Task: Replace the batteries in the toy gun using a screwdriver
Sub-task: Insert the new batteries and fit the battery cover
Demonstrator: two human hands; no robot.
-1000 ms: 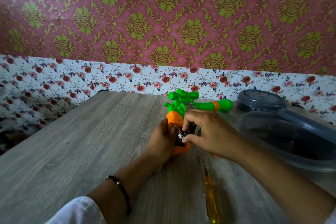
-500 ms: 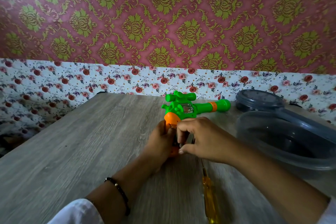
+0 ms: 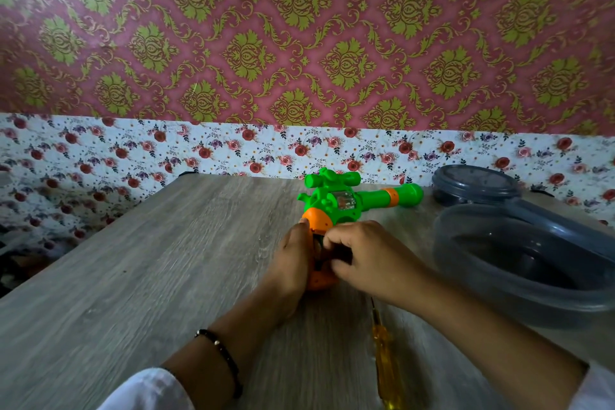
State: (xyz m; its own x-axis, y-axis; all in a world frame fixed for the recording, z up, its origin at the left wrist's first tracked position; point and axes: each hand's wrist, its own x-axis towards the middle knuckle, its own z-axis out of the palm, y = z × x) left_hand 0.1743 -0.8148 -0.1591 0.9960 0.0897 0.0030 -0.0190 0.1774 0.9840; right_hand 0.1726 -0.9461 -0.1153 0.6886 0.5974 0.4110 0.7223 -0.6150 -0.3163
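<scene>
Head view is showing the left hand (image 3: 293,263) gripping the gun (image 3: 336,206) by its orange grip on the surface (image 3: 149,276) while right fingers (image 3: 336,236) are pinching something, likely a battery, into it, the screwdriver (image 3: 386,363) lying near the gun, probably needed next.

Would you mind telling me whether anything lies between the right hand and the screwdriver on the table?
Nothing visible does. The screwdriver lies bare on the table, just below the right hand, whose wrist crosses over its tip. That hand is busy at the toy gun.
</scene>
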